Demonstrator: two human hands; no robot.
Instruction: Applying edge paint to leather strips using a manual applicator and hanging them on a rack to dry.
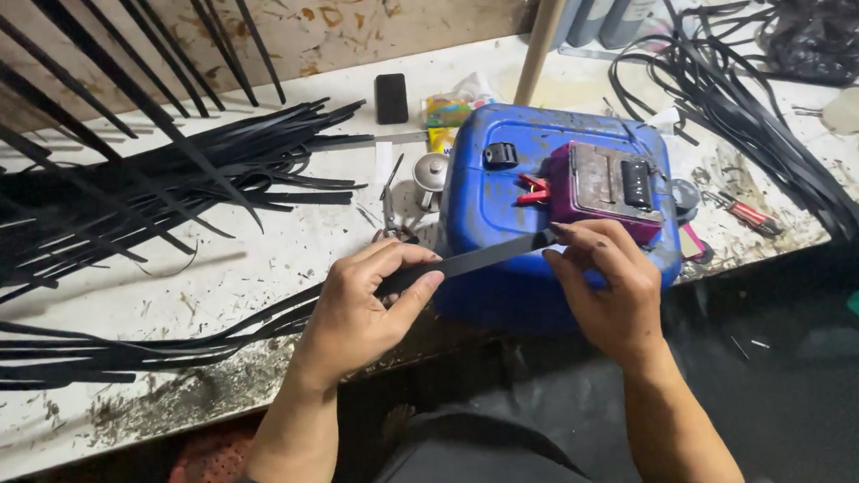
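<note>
— What's the biggest thing in front of us?

— The white worktable (209, 280), stained and scuffed. On its left lies a heap of black strips (137, 187), fanned out flat. Next in size is the blue jug (506, 219) lying on its side at the table's front edge, with a maroon block (601, 186) resting on top of it.

— And our hands?

— Our left hand (360, 307) is closed around one black strip (479, 260), thumb on top, fingers curled beneath. Our right hand (610, 287) pinches the strip's far end against the jug, just under the maroon block. The strip runs taut between the two hands, across the jug's front face.

— Anything in containers?

— Three grey bottles (612, 2) stand at the back edge; we cannot tell what is in them. A small metal cup (431, 171) sits just left of the jug, contents not visible.

— Packages?

— A yellow and green packet (448, 110) lies behind the jug, and a black phone (391, 98) lies flat to its left.
</note>
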